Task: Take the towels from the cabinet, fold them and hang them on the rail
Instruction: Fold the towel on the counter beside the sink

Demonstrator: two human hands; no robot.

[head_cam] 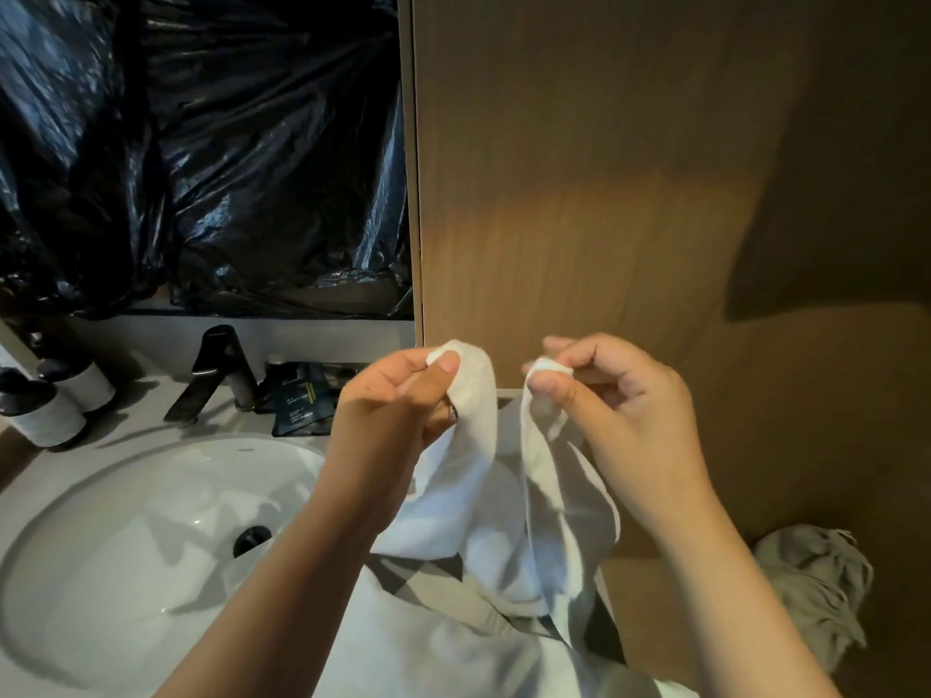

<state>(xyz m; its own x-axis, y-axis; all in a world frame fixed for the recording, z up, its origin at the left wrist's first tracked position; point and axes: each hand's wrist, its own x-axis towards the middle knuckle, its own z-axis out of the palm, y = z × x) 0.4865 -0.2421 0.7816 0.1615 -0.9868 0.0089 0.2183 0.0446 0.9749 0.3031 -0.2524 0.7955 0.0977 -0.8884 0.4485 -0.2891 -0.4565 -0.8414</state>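
Note:
A small white towel (504,521) hangs between both hands, above the right edge of the counter. My left hand (398,410) pinches one upper corner between thumb and fingers. My right hand (619,410) pinches the other upper corner. The cloth droops in loose folds below the two corners. Another white towel (428,647) lies spread on the counter beneath it. A crumpled grey-white towel (816,586) hangs or lies low at the right, against the wooden wall. No rail is in view.
A white sink basin (126,536) with a dark drain fills the lower left. Behind it stand a black tap (211,375), two white bottles (45,410) with dark caps and dark sachets (302,400). Black plastic sheeting (201,143) covers the mirror. A wooden panel (629,168) rises at the right.

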